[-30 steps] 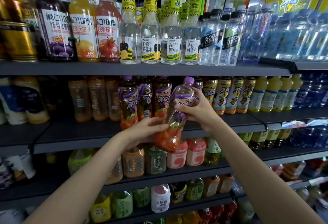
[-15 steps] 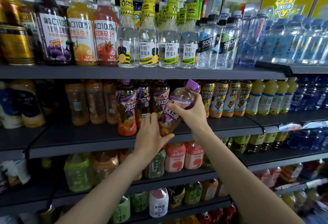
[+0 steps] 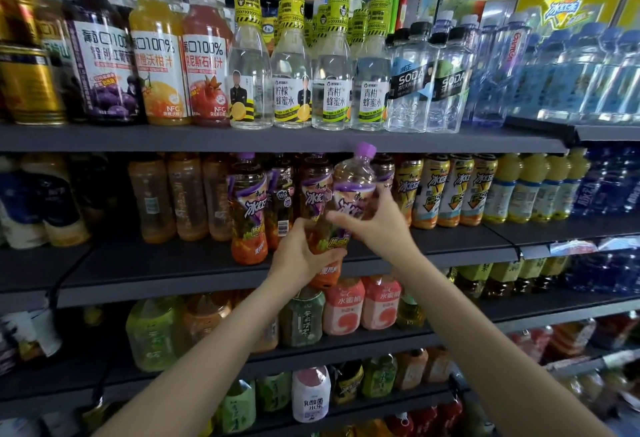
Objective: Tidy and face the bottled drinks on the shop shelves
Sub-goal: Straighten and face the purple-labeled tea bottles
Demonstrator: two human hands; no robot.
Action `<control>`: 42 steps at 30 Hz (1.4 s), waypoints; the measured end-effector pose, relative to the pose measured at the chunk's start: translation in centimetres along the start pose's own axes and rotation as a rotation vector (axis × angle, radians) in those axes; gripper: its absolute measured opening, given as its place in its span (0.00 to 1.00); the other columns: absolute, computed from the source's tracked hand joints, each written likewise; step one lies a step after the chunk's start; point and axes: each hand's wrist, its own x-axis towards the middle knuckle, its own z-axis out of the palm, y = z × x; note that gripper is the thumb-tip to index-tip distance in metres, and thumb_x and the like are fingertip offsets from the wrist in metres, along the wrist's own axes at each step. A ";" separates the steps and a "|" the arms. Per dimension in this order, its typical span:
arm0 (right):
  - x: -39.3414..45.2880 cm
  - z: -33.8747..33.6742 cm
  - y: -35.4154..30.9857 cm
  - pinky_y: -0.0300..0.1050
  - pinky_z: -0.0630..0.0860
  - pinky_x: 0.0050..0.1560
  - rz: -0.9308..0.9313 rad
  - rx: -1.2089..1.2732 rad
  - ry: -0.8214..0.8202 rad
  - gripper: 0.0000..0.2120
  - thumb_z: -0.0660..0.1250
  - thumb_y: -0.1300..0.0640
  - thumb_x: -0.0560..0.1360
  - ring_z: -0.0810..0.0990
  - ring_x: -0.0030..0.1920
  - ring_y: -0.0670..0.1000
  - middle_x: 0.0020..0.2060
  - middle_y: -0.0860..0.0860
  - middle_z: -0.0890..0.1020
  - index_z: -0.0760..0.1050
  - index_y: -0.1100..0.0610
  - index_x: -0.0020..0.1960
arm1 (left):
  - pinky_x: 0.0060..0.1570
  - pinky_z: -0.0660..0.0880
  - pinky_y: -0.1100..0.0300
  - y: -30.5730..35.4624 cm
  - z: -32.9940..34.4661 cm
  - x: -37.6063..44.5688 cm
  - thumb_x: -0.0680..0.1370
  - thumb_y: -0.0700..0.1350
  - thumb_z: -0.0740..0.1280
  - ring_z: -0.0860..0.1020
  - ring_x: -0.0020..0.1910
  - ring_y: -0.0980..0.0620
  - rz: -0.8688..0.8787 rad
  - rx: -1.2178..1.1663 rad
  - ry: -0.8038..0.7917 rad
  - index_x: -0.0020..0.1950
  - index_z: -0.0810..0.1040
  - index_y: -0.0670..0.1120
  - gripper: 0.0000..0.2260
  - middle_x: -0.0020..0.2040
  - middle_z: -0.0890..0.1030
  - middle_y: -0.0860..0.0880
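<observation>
A purple-capped iced tea bottle (image 3: 353, 187) with a purple and orange label stands nearly upright, tilted slightly right, at the front of the second shelf (image 3: 173, 270). My left hand (image 3: 301, 256) grips its orange lower part. My right hand (image 3: 377, 222) wraps round its middle from the right. Its base overhangs the shelf edge, half hidden by my left hand. Matching purple-capped bottles (image 3: 247, 208) stand just left and behind it.
Yellow-labelled iced tea bottles (image 3: 450, 191) stand close on the right, pale orange bottles (image 3: 169, 197) on the left. The top shelf (image 3: 277, 139) just above carries juice, honey water and soda bottles. Lower shelves hold green and pink drinks (image 3: 346, 305).
Both hands have lifted the bottle from below the shelf edge up to the second shelf and tipped it from a strong lean to nearly upright, label facing out.
</observation>
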 end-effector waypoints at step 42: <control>13.2 9.5 10.7 0.54 0.73 0.53 0.169 -0.502 0.167 0.14 0.61 0.63 0.79 0.76 0.58 0.64 0.59 0.62 0.75 0.69 0.65 0.63 | 0.59 0.69 0.43 -9.8 -1.9 6.1 0.72 0.51 0.71 0.70 0.60 0.40 -0.170 0.337 0.614 0.63 0.66 0.37 0.27 0.60 0.72 0.39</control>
